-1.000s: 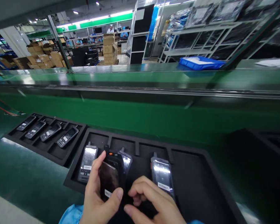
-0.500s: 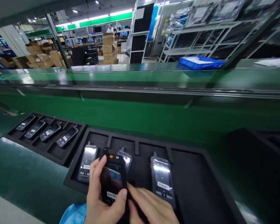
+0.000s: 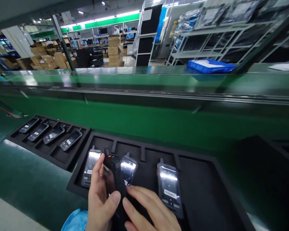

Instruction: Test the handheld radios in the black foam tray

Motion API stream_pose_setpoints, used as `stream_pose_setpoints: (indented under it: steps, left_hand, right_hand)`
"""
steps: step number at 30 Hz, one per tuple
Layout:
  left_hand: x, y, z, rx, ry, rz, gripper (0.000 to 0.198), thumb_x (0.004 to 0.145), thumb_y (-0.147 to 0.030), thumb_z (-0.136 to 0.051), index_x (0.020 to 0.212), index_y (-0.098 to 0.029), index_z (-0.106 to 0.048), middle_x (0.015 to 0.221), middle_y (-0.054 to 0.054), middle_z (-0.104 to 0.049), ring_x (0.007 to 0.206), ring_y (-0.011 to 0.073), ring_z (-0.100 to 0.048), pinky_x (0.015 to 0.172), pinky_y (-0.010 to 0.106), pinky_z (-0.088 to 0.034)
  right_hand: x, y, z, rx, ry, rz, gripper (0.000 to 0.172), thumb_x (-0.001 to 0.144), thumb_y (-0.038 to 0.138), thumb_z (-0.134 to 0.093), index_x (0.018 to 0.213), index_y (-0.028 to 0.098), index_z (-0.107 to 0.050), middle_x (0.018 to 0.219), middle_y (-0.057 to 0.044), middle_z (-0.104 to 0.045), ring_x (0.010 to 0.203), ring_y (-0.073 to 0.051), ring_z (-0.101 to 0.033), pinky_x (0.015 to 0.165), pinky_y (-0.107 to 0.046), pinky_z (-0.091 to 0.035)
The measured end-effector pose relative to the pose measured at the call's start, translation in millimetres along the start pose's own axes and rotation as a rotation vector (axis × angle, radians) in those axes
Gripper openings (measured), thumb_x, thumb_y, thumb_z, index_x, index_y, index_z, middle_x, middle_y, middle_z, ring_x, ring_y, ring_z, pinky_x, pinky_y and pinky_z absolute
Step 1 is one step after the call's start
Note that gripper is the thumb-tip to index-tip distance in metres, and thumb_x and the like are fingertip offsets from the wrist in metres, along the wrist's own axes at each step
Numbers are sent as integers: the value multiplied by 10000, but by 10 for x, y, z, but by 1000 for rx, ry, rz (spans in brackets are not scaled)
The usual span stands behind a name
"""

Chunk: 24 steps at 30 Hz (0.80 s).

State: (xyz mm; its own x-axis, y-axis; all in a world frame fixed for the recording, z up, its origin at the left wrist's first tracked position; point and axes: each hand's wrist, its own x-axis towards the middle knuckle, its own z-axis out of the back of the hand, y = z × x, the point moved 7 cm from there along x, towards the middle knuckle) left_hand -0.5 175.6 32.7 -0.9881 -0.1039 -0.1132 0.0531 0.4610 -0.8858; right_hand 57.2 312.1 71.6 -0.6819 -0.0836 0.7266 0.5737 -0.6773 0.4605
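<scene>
My left hand grips a black handset with an orange knob, held on edge above the near black foam tray. My right hand rests its fingertips against the handset's lower right side, fingers curled onto it. Three more handsets lie in the tray's slots: one left of my hands, one just behind the held one, one to the right. The tray's rightmost slot holds nothing.
A second black tray with several handsets lies to the left on the green belt. Another dark tray sits at right. Beyond the conveyor are a blue bin, shelving, stacked cartons and distant workers.
The held handset has turned from screen-facing to edge-on. My right hand's fingers moved from curled below it to lying against its lower side.
</scene>
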Motion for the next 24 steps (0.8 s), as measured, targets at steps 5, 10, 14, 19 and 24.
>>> stream_pose_setpoints:
  steps: [5, 10, 14, 19, 24]
  left_hand:
    - [-1, -26, -37, -115, 4, 6, 921, 622, -458, -873, 1424, -397, -424, 1240, 36, -635, 1103, 253, -642, 891, 294, -552]
    - [-34, -31, -46, -70, -67, -48, 968, 609, -476, -889, 1435, -406, -390, 1236, 10, -657, 1182, 220, -611, 961, 223, -496]
    - [-54, -6, -40, -23, -67, -45, 984, 614, -522, -876, 1448, -400, -368, 1369, 12, -571, 1316, 248, -513, 1073, 253, -425]
    - [-31, -51, -40, 65, 52, -31, 995, 645, -525, -854, 1477, -361, -334, 1436, 61, -534, 1378, 303, -443, 1127, 345, -394]
    - [-43, -89, -123, 57, 196, 25, 866, 678, -522, -837, 1430, -412, -420, 1330, 43, -617, 1172, 261, -616, 888, 296, -534]
  right_hand:
    - [-314, -335, -467, 879, 431, -715, 693, 917, 682, -469, 1508, 349, -327, 1573, -47, -364, 1398, -279, -432, 1051, -348, -486]
    - [-392, -201, -691, 1387, 651, -763, 890, 859, 642, -602, 1518, 324, -93, 1639, 23, -139, 1514, -209, -64, 1217, -357, -52]
    - [-272, -146, -618, 1392, 635, -776, 763, 914, 521, -598, 1513, 380, -147, 1629, 47, -202, 1511, -205, -101, 1222, -367, -54]
    - [-80, -95, -536, 1601, 543, -840, 720, 844, 382, -746, 1461, 396, -374, 1547, -7, -411, 1454, -236, -325, 1205, -375, -231]
    - [-171, -293, -544, 1416, 489, -874, 973, 624, 540, -881, 1454, 359, -407, 1518, -46, -451, 1431, -296, -366, 1173, -403, -300]
